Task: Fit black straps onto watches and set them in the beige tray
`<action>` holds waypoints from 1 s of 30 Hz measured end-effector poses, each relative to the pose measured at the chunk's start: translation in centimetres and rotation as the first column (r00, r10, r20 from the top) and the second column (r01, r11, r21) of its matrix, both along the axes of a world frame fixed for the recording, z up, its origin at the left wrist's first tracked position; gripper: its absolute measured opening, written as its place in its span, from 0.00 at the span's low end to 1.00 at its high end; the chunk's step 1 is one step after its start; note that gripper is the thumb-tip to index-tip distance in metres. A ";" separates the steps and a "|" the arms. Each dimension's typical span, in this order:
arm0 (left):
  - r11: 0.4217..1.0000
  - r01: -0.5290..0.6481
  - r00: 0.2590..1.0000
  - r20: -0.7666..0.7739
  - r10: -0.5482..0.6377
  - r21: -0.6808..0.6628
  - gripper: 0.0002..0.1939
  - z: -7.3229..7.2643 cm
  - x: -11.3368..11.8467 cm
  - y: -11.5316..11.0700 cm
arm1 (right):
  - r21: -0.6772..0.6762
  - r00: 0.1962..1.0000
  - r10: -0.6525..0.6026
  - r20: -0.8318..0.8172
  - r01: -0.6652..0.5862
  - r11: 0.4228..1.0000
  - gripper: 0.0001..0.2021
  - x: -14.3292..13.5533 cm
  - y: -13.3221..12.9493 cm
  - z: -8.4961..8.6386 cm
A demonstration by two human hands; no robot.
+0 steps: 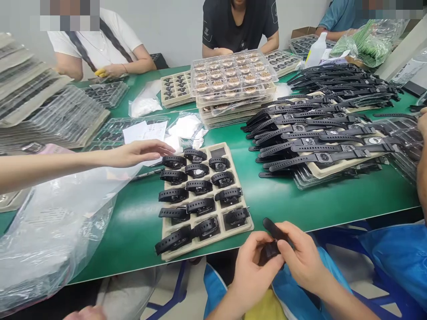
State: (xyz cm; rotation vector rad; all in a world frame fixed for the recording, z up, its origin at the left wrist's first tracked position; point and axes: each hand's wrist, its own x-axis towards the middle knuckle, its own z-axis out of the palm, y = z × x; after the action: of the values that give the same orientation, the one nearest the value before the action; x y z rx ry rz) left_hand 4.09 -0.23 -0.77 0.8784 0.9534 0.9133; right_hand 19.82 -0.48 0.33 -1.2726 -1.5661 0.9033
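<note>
A black wristwatch (271, 250) is between my two hands just off the table's near edge, largely covered by fingers. My left hand (251, 269) is closed around its looped lower part. My right hand (302, 254) pinches the black strap, whose free end (271, 226) sticks up above the fingers. To the left, a cream tray (218, 240) holds several black-strapped watches in rows of compartments; one compartment (217, 152) at its far right corner has no watch in it. A co-worker's hand (140, 153) reaches in from the left, over the tray's far left corner.
Watches with long black straps (323, 158) lie piled on trays at the right. Stacked trays of round watch parts (233, 73) stand at the back. Clear trays (43, 98) and plastic sheeting (66, 231) occupy the left. Co-workers sit across and beside the green table (267, 195).
</note>
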 end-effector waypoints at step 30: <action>0.999 0.052 0.987 -0.154 -0.049 0.015 0.13 0.8 -0.6 0.8 | 0.226 0.972 -0.040 0.233 -0.014 0.974 0.16 0.1 0.9 -1.2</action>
State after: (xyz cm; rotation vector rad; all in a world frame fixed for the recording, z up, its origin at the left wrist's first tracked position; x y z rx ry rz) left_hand 3.52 0.59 0.00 0.9960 1.0515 0.8214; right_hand 19.97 0.40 -0.83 -1.2587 -1.7873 0.5598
